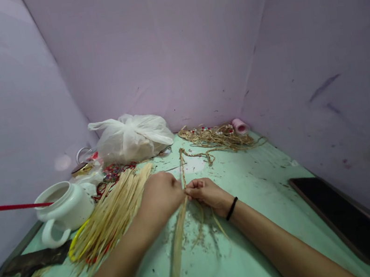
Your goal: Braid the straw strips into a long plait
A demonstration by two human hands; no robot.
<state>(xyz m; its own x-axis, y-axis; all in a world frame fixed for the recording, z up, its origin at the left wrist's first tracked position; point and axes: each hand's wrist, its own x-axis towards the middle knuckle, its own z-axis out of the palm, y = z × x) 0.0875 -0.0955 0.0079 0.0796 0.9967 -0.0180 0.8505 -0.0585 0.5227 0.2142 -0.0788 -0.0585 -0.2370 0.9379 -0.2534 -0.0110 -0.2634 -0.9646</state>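
Both of my hands meet at a thin twisted cord of dried plant fibre in the middle of the table. My left hand is closed at the cord's near end, its fingertips mostly hidden behind the back of the hand. Pinched between thumb and fingers of my right hand is the same cord, with a black band on that wrist. A wide flat fibre strip runs from the hands toward me. Thin loose strands hang below my right hand. Beyond, the finished twist bends right along the tabletop.
A bundle of pale dry strips lies left, beside a white mug-like pot with a red stick. Behind are a tied white plastic bag, a heap of fibre cords and a pink spool. A dark flat slab lies right.
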